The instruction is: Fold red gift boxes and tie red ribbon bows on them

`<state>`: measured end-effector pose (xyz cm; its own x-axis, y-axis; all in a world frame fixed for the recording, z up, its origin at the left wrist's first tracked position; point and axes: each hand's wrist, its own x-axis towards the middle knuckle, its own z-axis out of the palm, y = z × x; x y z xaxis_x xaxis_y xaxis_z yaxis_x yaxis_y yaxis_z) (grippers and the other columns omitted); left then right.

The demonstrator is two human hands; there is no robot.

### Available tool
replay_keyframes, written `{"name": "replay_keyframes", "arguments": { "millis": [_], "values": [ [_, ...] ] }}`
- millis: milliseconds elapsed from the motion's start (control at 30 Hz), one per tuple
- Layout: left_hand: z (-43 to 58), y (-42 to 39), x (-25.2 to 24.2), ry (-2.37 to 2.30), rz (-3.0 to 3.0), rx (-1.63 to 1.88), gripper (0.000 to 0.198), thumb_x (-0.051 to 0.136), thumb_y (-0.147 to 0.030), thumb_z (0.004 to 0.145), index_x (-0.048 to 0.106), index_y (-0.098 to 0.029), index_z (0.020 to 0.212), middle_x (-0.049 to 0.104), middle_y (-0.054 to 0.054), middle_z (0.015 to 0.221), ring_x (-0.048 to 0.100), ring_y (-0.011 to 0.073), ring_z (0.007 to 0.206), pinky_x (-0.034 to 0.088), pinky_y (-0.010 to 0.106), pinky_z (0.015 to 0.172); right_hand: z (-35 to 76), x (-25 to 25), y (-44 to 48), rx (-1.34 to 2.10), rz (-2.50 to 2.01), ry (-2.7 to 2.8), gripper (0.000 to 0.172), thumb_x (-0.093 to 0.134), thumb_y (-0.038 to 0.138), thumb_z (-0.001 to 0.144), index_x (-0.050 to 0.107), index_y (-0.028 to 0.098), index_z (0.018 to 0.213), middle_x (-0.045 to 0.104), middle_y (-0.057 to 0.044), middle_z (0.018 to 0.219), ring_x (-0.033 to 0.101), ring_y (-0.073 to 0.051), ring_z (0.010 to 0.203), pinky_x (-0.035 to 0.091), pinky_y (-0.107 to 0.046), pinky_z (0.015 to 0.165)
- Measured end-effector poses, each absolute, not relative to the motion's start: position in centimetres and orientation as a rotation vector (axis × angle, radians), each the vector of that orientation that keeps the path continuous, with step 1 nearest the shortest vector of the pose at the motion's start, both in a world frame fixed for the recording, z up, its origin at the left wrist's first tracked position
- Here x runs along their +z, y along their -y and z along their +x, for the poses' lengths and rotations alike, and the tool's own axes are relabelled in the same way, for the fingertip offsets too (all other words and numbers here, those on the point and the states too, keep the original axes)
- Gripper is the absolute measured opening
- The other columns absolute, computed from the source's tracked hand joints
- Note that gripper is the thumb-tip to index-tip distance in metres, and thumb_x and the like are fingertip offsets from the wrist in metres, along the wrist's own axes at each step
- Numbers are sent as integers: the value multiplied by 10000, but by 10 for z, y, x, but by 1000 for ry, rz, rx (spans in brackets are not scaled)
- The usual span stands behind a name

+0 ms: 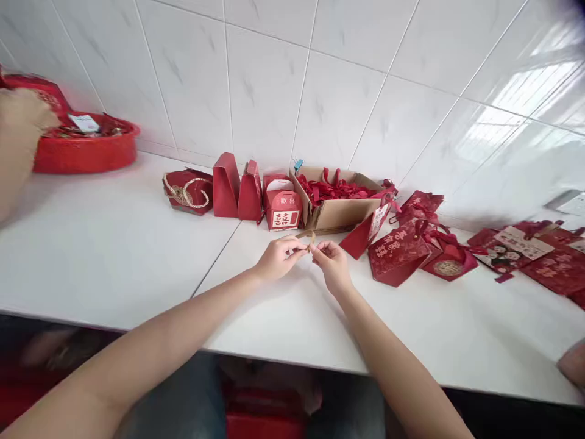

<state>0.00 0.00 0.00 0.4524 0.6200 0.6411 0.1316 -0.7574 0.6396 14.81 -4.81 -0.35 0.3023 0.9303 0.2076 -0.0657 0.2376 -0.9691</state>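
My left hand (280,258) and my right hand (333,263) meet above the white table, just in front of a cardboard box (340,214). Their fingertips pinch a thin tan-gold strip (313,238), which looks like ribbon or a piece of cord; most of it is hidden by my fingers. Behind my left hand stands a small red gift box (283,206) with a white label. Close to my right hand, a tilted red box (361,236) with a ribbon leans by the cardboard box.
Red ribbons (336,188) fill the cardboard box. Left of it stand red boxes (226,186) and a roped red bag (188,190). Several red boxes (397,250) lie to the right. A red tub (86,149) and another person's arm (18,140) are at far left; the tiled wall (265,79) rises behind.
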Motion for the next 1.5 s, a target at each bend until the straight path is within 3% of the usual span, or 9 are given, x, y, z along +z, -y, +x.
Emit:
{"name": "replay_keyframes", "arguments": {
  "millis": [233, 367, 467, 833, 1167, 1500],
  "values": [
    [0, 2, 0, -758, 2149, 1266, 116, 627, -237, 832, 711, -160, 810, 666, 30, 742, 580, 127, 668, 433, 234, 594, 148, -4, 51, 655, -1237, 1169, 283, 711, 446, 717, 715, 165, 749, 693, -40, 687, 622, -167, 655, 505, -296, 639],
    [-1, 0, 2, -802, 2066, 1291, 152, 637, -290, 833, 707, -157, 808, 695, 47, 781, 612, 148, 715, 448, 246, 605, 149, -3, 54, 489, -1216, 1387, 261, 608, 419, 830, 748, 199, 847, 720, -64, 833, 659, -181, 763, 542, -303, 682],
    [-1, -1, 1, -797, 2119, 1311, 129, 629, -261, 837, 704, -157, 827, 697, 52, 795, 618, 154, 733, 456, 252, 617, 149, -1, 56, 384, -1177, 1472, 234, 630, 386, 824, 745, 206, 918, 717, -74, 902, 671, -180, 805, 574, -306, 718],
    [-2, -2, -9, -707, 2418, 1351, 141, 549, -230, 898, 670, -166, 862, 658, 46, 798, 627, 153, 731, 498, 269, 674, 151, -2, 57, 438, -1259, 1432, 184, 653, 361, 797, 744, 205, 831, 744, -53, 831, 702, -187, 737, 601, -309, 705],
    [-1, 0, -12, -833, 2534, 1320, 170, 491, -160, 906, 658, -189, 900, 659, 32, 824, 622, 154, 738, 480, 273, 679, 147, -7, 54, -18, -1279, 1601, 168, 546, 241, 820, 694, 175, 774, 709, -65, 755, 654, -166, 636, 557, -291, 621],
    [1, 2, -10, -815, 2518, 1318, 195, 455, -152, 908, 645, -193, 897, 649, 30, 841, 618, 153, 752, 466, 264, 671, 146, -7, 54, -62, -1258, 1588, 140, 526, 202, 769, 657, 181, 723, 680, -43, 700, 631, -153, 614, 541, -280, 615]
  ]
}}
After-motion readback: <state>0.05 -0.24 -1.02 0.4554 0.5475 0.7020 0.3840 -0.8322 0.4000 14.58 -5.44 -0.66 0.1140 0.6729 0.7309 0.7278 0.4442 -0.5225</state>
